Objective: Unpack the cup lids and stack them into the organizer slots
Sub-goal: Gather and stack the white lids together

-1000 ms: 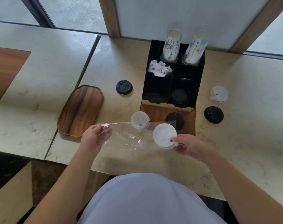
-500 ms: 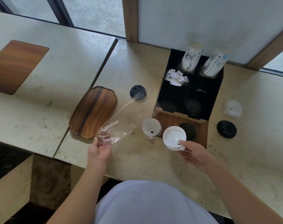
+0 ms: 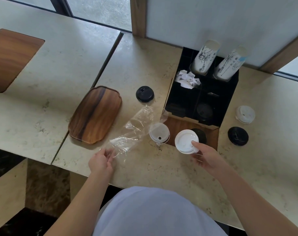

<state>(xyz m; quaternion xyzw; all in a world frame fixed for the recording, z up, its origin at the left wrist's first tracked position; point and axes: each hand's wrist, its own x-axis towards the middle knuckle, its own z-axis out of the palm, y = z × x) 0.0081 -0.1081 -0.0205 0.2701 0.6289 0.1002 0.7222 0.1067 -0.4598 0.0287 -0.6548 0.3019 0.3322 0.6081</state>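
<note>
White lids (image 3: pixel 186 141) and black lids (image 3: pixel 238 136) are seen on a cream marbled table (image 3: pixel 144 65); the organizer (image 3: pixel 202 99) is black, the tray (image 3: pixel 95 114) streaked brown.

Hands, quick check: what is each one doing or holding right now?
Left hand: pinching the end of the clear plastic bag.
Right hand: holding a white cup lid.

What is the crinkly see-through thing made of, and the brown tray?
The see-through wrapper looks like thin clear plastic film: it crinkles, shines, and the counter shows through. The brown tray looks like wood with a smooth, slightly glossy finish, judging by its streaky grain, though it could be a printed look.
</note>
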